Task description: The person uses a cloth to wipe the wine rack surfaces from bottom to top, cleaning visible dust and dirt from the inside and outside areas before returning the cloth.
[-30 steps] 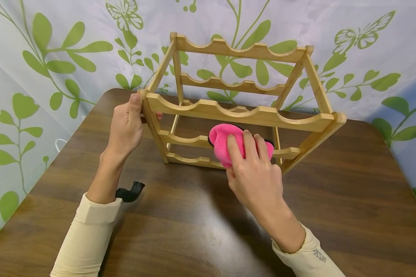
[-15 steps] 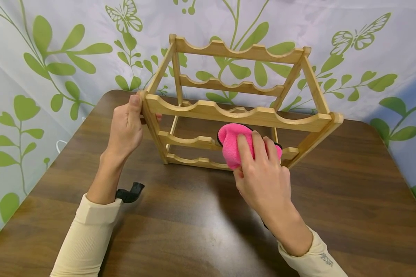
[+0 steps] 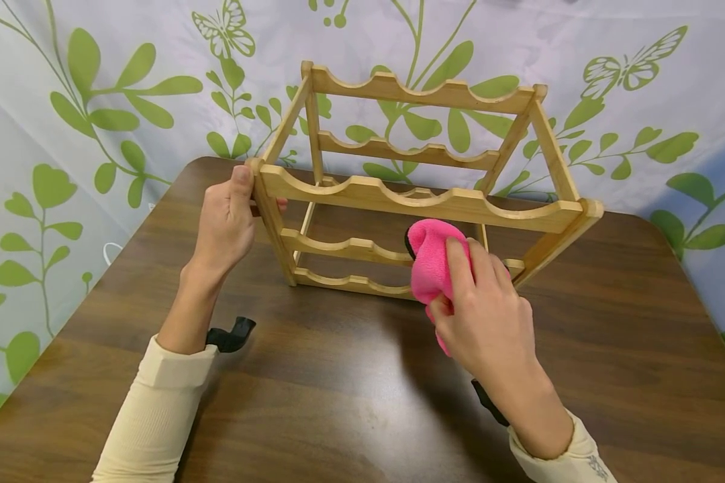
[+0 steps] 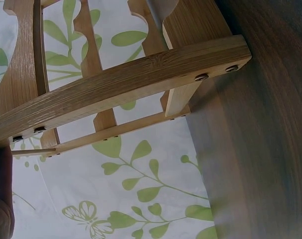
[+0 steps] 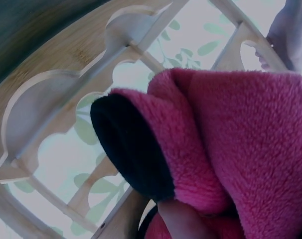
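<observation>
The wooden rack [image 3: 371, 192] stands on the counter [image 3: 338, 396] before the person, its long side running left to right, and the left hand [image 3: 226, 218] grips its left front post, while the right hand [image 3: 495, 322], nearer its right end, grasps the pink cloth [image 3: 431, 265].

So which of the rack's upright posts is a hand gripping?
The front-left post: the left hand grips it near its top, the only post so held.
</observation>
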Demonstrator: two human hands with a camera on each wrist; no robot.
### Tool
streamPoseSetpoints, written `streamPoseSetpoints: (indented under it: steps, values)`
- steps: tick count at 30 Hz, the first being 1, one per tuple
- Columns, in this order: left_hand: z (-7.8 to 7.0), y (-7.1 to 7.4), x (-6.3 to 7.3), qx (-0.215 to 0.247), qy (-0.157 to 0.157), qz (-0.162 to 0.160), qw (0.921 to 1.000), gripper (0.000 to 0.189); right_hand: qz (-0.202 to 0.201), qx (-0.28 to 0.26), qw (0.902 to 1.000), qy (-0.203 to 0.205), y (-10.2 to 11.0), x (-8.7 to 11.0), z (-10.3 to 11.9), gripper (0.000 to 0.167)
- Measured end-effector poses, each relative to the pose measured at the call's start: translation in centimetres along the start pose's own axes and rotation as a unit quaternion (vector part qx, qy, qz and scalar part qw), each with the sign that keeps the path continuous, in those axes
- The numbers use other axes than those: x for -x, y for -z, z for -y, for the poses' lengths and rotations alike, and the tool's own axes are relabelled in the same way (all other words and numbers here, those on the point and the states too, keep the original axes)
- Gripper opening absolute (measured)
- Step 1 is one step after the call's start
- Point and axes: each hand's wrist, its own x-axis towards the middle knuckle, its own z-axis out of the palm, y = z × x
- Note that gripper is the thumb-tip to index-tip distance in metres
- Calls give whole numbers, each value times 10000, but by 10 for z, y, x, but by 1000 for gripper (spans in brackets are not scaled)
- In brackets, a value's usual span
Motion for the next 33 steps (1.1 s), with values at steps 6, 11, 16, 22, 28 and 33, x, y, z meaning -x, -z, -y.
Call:
streamPoseSetpoints:
  steps: [6,11,16,22,28,33]
  values:
    - [-1,-2,-1,-22,50,-30,10000,61,59,-70,10000,15,5,2,-7,68]
    - [-3,-4,-2,-55,70,7,10000,61,73,42,9999,-75,8,6,-11,68]
    - [-5,-6,-3,-36,25,45,10000,62,50,178,9998,-16,11,10,-14,64]
    - [-4,-5,-4,-80,-24,45,10000,59,241,219,9993,208,17,13,-20,70]
    - [-4,-5,-4,-28,-23,52,10000,62,85,79,9988,468,35,18,-24,65]
    - [-3,-3,-2,-22,90,-40,9999,65,-2221,-874,9701,443,47,18,-20,43]
